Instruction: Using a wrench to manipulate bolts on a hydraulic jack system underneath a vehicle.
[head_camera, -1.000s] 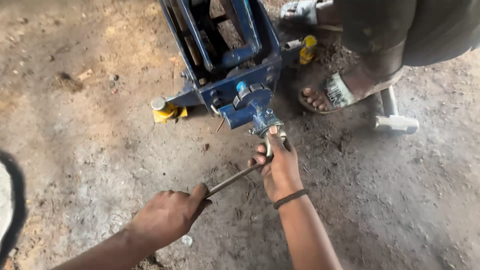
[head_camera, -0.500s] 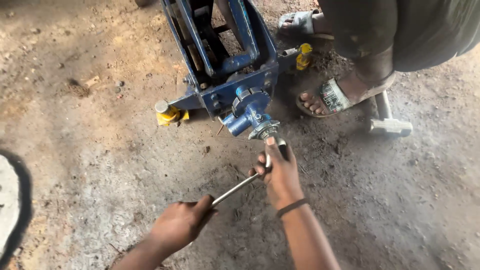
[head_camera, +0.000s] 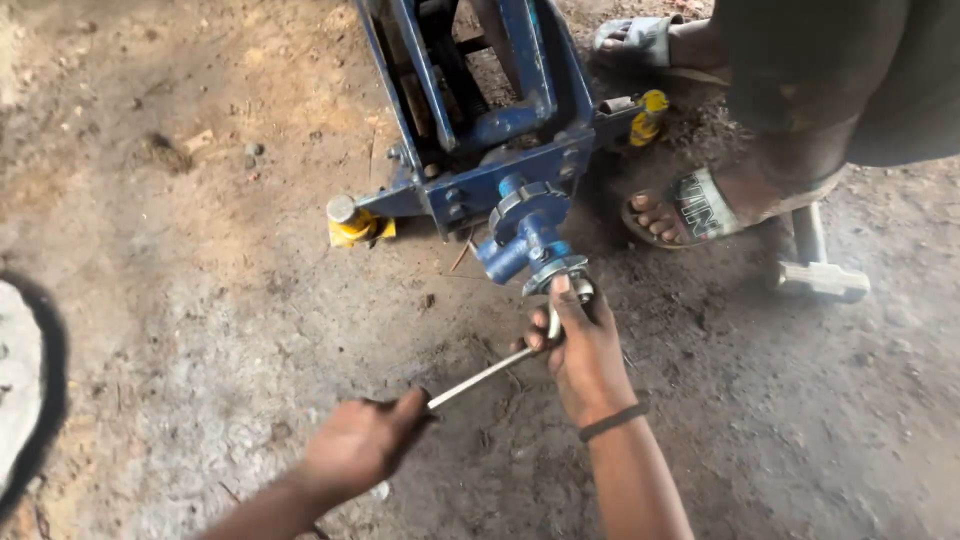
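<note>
- The left hand (head_camera: 362, 443), low in the frame just left of centre, has its grip clamped around the lower end of a thin metal rod (head_camera: 487, 375).
- The rod slants up and to the right from that hand to the right hand (head_camera: 583, 352), which sits just right of centre.
- The right hand's fingers are curled around the upper end of the rod, right at the silver collar (head_camera: 556, 272) on the end of the blue jack (head_camera: 500, 130); its thumb lies up against that collar. A dark band circles its wrist.
- The blue jack fills the upper middle of the frame. Its frame is an open trough, and inside it lie blue arms and dark, greasy parts.
- Yellow wheels stand at the jack's two near corners: one (head_camera: 350, 224) at left of centre, the other (head_camera: 651, 113) at upper right.
- Another person's sandalled foot (head_camera: 690, 207) rests on the ground just right of the jack; a second foot (head_camera: 640, 42) shows at the top edge.
- A hammer (head_camera: 815, 265) lies on the dirt floor (head_camera: 200, 300) at right, near the sandalled foot.
- A pale object with a dark rim (head_camera: 25, 390) is cut off at the left edge.
</note>
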